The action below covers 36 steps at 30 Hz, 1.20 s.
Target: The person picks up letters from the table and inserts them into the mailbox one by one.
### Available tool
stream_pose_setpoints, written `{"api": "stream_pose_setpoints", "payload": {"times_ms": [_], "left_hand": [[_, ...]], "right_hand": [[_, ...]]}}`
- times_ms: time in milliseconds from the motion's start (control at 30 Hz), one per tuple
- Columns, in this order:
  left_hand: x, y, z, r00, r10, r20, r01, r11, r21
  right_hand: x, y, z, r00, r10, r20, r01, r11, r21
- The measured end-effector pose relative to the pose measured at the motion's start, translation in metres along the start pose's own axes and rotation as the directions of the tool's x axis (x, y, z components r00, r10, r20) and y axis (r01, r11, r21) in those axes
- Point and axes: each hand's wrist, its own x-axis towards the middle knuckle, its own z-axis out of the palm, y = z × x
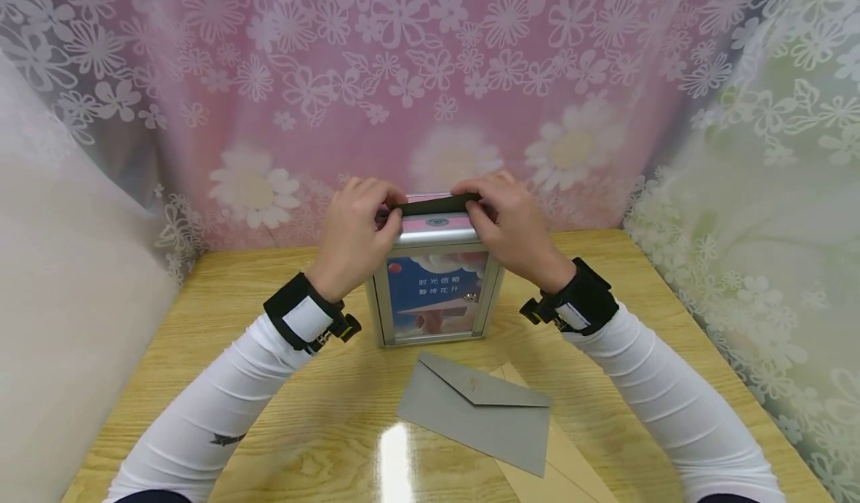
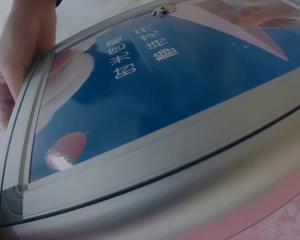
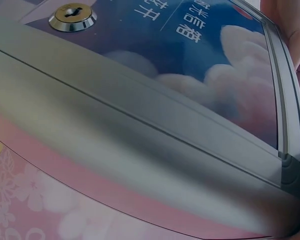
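Note:
A metal-framed letter box [image 1: 435, 236] with a blue picture front stands upright on the table. Over its top, both hands hold a dark green envelope [image 1: 433, 205], of which only a narrow strip shows. My left hand [image 1: 354, 227] pinches its left end between thumb and fingers. At the other end, my right hand [image 1: 516, 223] does the same, close above the box's top corner. The left wrist view is filled by the box front [image 2: 155, 100], and the right wrist view shows its key lock [image 3: 72, 17] near the frame.
In front of the box lies a grey envelope [image 1: 477, 421], flap side up, overlapping a tan envelope [image 1: 567, 466] on the wooden table [image 1: 322, 428]. A pink flowered curtain [image 1: 349, 100] hangs right behind the box, and pale curtains [image 1: 773, 227] flank the table.

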Motion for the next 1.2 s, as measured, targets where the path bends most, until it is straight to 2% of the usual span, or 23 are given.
{"api": "stream_pose_setpoints", "payload": {"times_ms": [200,267,333,400,467,533,600,667,733,800,833,867,900,1000,1067,1133,1200], "left_hand": [[-0.004,-0.002,0.001,1.000,0.009,-0.009,-0.009,1.000,0.009],[-0.006,0.000,0.001,0.999,0.035,-0.032,-0.035,0.999,0.012],[-0.011,0.005,0.001,0.993,0.094,-0.073,-0.093,0.996,0.016],[-0.018,0.015,0.002,0.976,0.185,-0.114,-0.184,0.983,0.016],[-0.028,0.027,0.004,0.946,0.292,-0.143,-0.293,0.956,0.014],[-0.040,0.039,0.007,0.913,0.386,-0.130,-0.389,0.921,0.003],[-0.054,0.049,0.012,0.887,0.457,-0.071,-0.459,0.888,-0.025],[-0.071,0.056,0.020,0.873,0.487,0.032,-0.485,0.873,-0.059],[-0.088,0.059,0.031,0.860,0.482,0.166,-0.474,0.876,-0.088],[-0.104,0.059,0.043,0.840,0.437,0.321,-0.434,0.897,-0.085],[-0.112,0.057,0.048,0.824,0.402,0.398,-0.412,0.909,-0.066],[-0.118,0.056,0.054,0.801,0.362,0.477,-0.390,0.920,-0.043],[-0.125,0.054,0.059,0.771,0.317,0.552,-0.369,0.929,-0.018],[-0.143,0.048,0.070,0.649,0.180,0.739,-0.311,0.950,0.042],[-0.154,0.044,0.075,0.575,0.114,0.810,-0.270,0.961,0.056],[-0.164,0.041,0.078,0.528,0.080,0.845,-0.243,0.968,0.060],[-0.173,0.038,0.083,0.512,0.076,0.856,-0.235,0.970,0.055]], "right_hand": [[-0.002,0.000,-0.001,1.000,-0.010,-0.010,0.010,1.000,-0.022],[-0.003,0.000,-0.002,1.000,-0.012,-0.018,0.011,1.000,-0.019],[-0.006,-0.002,-0.005,1.000,-0.005,-0.031,0.005,1.000,-0.012],[-0.009,-0.003,-0.009,0.999,0.005,-0.051,-0.005,1.000,-0.003],[-0.014,-0.003,-0.014,0.997,0.017,-0.076,-0.016,1.000,0.013],[-0.020,-0.003,-0.020,0.994,0.029,-0.104,-0.027,0.999,0.026],[-0.027,-0.002,-0.024,0.992,0.034,-0.123,-0.029,0.999,0.039],[-0.036,-0.001,-0.028,0.990,0.038,-0.134,-0.033,0.999,0.041],[-0.045,0.000,-0.032,0.991,0.045,-0.128,-0.040,0.998,0.038],[-0.054,0.002,-0.035,0.991,0.070,-0.117,-0.067,0.997,0.030],[-0.059,0.004,-0.036,0.990,0.087,-0.115,-0.084,0.996,0.029],[-0.064,0.006,-0.037,0.988,0.110,-0.110,-0.108,0.994,0.028],[-0.070,0.008,-0.038,0.985,0.136,-0.105,-0.134,0.991,0.028],[-0.089,0.013,-0.041,0.972,0.221,-0.079,-0.218,0.975,0.040],[-0.103,0.017,-0.041,0.961,0.273,-0.037,-0.271,0.962,0.041],[-0.115,0.021,-0.041,0.948,0.318,0.026,-0.319,0.947,0.032],[-0.127,0.024,-0.040,0.928,0.360,0.096,-0.363,0.932,0.017]]}}
